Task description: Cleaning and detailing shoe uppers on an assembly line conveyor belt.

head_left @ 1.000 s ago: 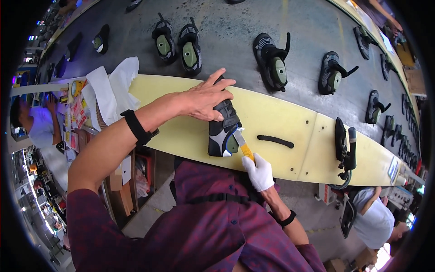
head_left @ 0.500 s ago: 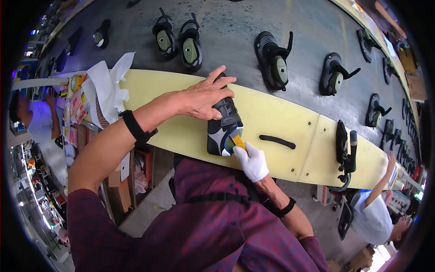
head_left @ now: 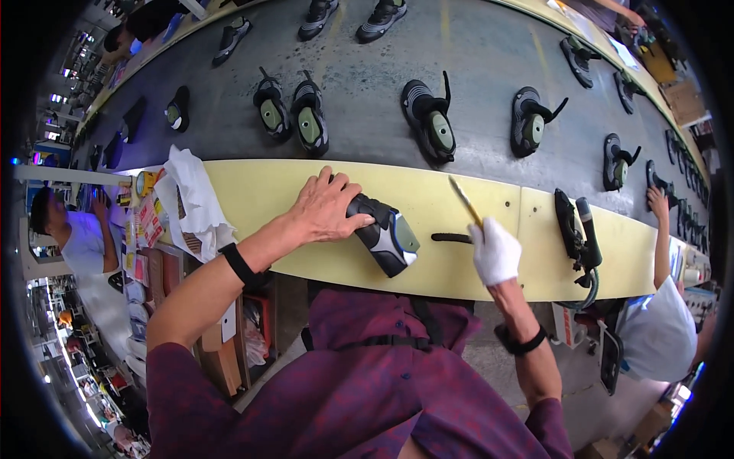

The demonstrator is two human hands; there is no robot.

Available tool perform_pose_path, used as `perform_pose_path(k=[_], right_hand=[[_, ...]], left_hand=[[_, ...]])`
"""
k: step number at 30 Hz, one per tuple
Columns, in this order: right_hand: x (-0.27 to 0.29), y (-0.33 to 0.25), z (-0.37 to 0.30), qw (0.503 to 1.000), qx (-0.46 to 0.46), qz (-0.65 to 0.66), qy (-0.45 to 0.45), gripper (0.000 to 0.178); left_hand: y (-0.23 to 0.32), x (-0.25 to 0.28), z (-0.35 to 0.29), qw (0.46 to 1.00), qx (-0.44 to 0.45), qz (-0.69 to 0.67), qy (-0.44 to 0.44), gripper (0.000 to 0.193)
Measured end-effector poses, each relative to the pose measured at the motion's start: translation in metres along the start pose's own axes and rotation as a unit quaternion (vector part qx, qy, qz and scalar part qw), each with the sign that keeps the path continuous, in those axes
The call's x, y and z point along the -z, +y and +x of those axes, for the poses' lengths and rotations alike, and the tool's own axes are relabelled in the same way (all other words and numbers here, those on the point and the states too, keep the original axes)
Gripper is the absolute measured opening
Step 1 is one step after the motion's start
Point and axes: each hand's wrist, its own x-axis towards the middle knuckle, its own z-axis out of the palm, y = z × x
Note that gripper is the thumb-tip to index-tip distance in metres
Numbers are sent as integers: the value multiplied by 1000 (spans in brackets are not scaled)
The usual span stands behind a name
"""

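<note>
My left hand (head_left: 327, 208) is closed over the far end of a black and grey shoe (head_left: 376, 229) on the pale yellow table (head_left: 306, 256). The shoe lies slanted, its near end toward me and to the right, with a green piece (head_left: 405, 234) showing at its opening. My right hand (head_left: 497, 252), in a white glove, grips a narrow, brush-like tool (head_left: 468, 200) with a yellow handle. The tool points away and to the left, held apart from the shoe. Beside the glove, a curved black strip (head_left: 447, 238) lies on the table, partly hidden.
Beyond the table, a dark conveyor belt (head_left: 359, 115) carries several similar shoes (head_left: 430, 118). A black hand tool with a hose (head_left: 585, 237) stands at right. White sheets (head_left: 187, 203) lie at left. Co-workers sit at left (head_left: 84, 229) and right (head_left: 657, 329).
My right hand has drawn the tool out of the shoe opening and moved right. The shoe has been turned, its near end swinging right. The view has shifted, showing more of the belt.
</note>
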Motion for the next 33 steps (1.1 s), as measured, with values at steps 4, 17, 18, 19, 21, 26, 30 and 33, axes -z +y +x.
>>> perform_pose_path(k=[4,17,18,19,21,26,30,33], right_hand=[[-29,26,22,979,89,-184,6,67],[79,220,60,965,-50,-140,216,68],[84,234,64,978,-72,-93,171,68],[96,225,69,989,-75,-57,114,62],[110,215,76,996,-71,-27,53,57],[116,180,58,995,-83,0,-60,40],[144,2,51,990,-14,99,-103,36],[139,-103,75,968,32,131,-211,45]], left_hand=[[-12,-2,-13,996,-87,9,6,80],[21,-60,-23,976,-61,-44,204,65],[28,-65,-24,976,-54,-49,206,65],[32,-69,-27,977,-15,-63,202,67],[36,-73,-34,976,47,-104,188,71],[27,-78,-45,964,40,-150,214,72],[18,-89,-66,958,46,-184,216,65],[16,-86,-80,948,83,-216,220,57]])
